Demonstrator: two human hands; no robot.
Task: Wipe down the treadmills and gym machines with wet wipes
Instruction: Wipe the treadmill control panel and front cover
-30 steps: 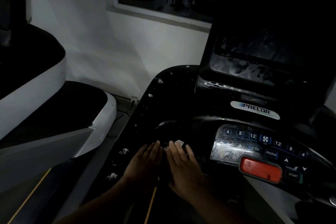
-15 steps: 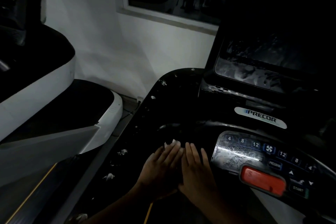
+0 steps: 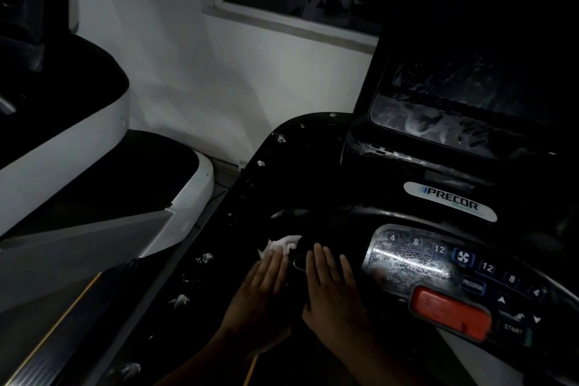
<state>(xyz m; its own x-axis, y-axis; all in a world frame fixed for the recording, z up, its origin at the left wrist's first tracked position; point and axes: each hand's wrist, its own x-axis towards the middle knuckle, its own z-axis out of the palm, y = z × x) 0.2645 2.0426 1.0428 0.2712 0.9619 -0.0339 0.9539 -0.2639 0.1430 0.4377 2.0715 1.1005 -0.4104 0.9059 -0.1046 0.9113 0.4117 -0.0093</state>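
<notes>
A black treadmill console (image 3: pixel 300 178) fills the middle and right of the dim view. My left hand (image 3: pixel 263 288) lies flat with straight fingers on a white wet wipe (image 3: pixel 282 244), which sticks out past the fingertips and is pressed against the console's left side. Beside it, my right hand (image 3: pixel 332 288) rests flat on the console, fingers straight, with nothing visible under it. The two hands are a small gap apart. Wet white flecks (image 3: pixel 180 300) dot the console's left edge.
A keypad panel (image 3: pixel 416 260) with numbered buttons, a red stop button (image 3: pixel 451 313) and a Precor badge (image 3: pixel 451 200) sit to the right. The dark screen (image 3: pixel 463 116) rises behind. Another machine with a white-edged console (image 3: pixel 103 135) stands at the left, before a white wall (image 3: pixel 238 66).
Both hands stayed flat on the console. The left hand slid left, away from the right one, and more of the white wipe shows beyond its fingertips.
</notes>
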